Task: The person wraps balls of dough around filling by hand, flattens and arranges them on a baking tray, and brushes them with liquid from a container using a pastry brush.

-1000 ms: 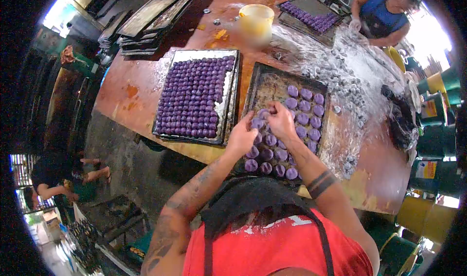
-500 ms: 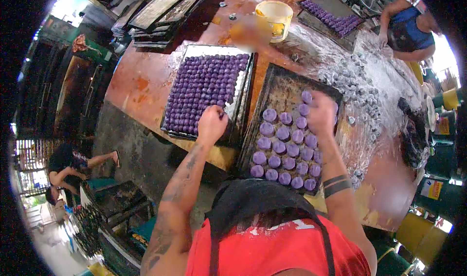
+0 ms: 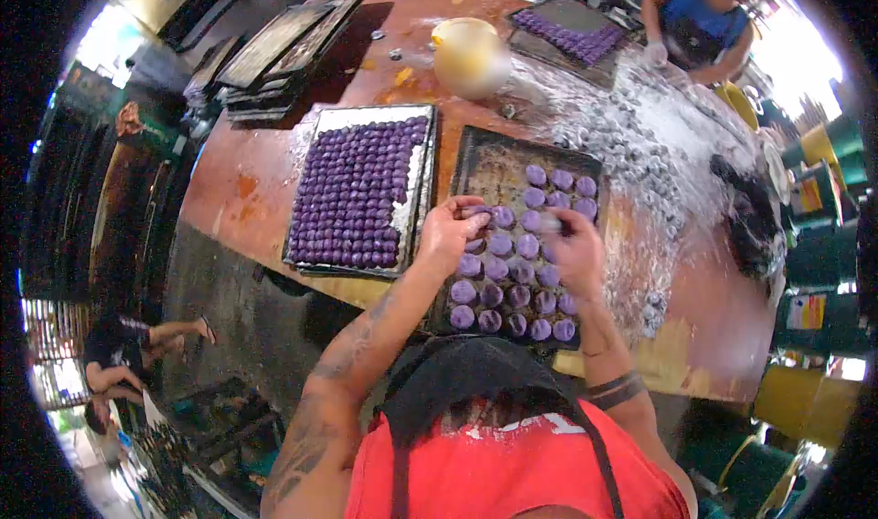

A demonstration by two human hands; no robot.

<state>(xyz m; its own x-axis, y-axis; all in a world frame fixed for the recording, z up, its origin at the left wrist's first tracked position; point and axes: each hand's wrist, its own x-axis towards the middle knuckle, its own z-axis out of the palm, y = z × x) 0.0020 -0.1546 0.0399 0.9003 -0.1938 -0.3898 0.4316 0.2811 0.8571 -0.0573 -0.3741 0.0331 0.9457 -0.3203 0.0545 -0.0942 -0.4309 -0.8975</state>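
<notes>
My left hand (image 3: 445,234) is over the left edge of the dark baking tray (image 3: 480,158), its fingers closed on a purple dough piece (image 3: 476,212). My right hand (image 3: 576,252) hovers above the same tray, with its fingertips smeared by motion near the purple discs (image 3: 500,244). Several flattened purple discs stand in rows on this tray. To its left, a paper-lined tray (image 3: 365,115) holds tight rows of small dark purple dough balls (image 3: 352,194), with a strip of white liner showing along its right side.
Flour and many small floured pieces (image 3: 631,149) cover the table's right side. A blurred yellow-white bucket (image 3: 471,57) stands at the back, near stacked trays (image 3: 283,53). Another tray (image 3: 567,21) lies beyond. A co-worker (image 3: 700,25) is at the far right; another person (image 3: 119,354) is at left.
My left hand has moved right, from the dough balls to the dark tray. My right hand has come down and left over the discs. The whole view has shifted a little.
</notes>
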